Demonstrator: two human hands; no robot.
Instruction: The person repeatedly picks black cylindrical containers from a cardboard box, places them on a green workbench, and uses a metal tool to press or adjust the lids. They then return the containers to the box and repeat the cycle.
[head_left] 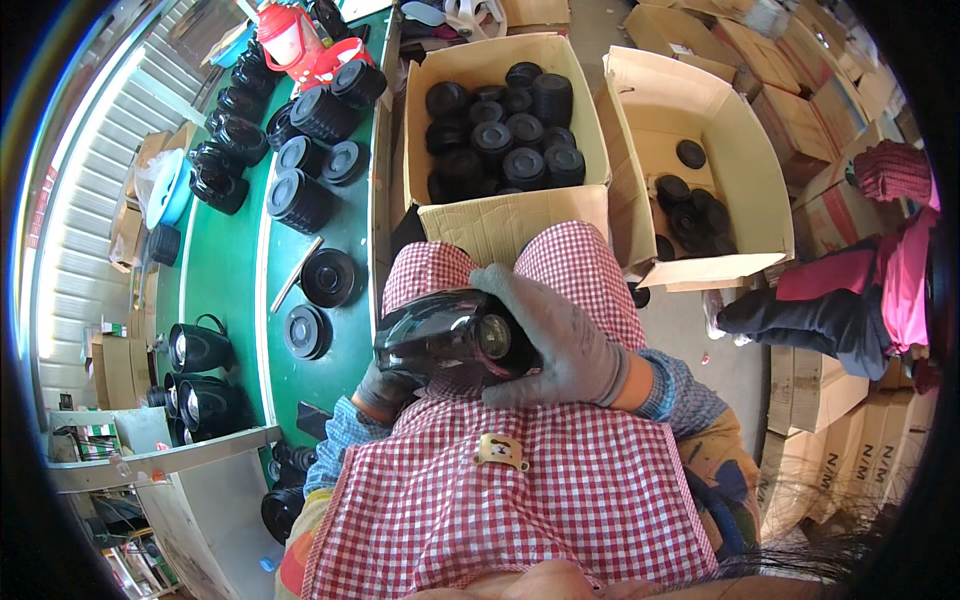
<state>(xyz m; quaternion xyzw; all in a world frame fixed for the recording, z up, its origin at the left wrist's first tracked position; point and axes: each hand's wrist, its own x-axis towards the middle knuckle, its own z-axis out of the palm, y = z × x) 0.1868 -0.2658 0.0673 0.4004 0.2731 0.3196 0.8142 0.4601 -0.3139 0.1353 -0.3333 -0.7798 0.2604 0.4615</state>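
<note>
Over my lap I hold a glossy black rounded housing with a round, shiny disc at its right end. My right hand, in a grey glove, wraps that end, thumb below and fingers over the top. My left hand, also gloved in grey, supports the housing's left end from below; most of its fingers are hidden. Left of my knees, on the green table, lie a black round cup-like part, a black ribbed disc and a thin stick.
Ahead stands a cardboard box full of black ribbed discs. Another box at the right holds several black parts. Stacked discs, a red bucket and black handled lamps occupy the green conveyor-like table. A person is at the far right.
</note>
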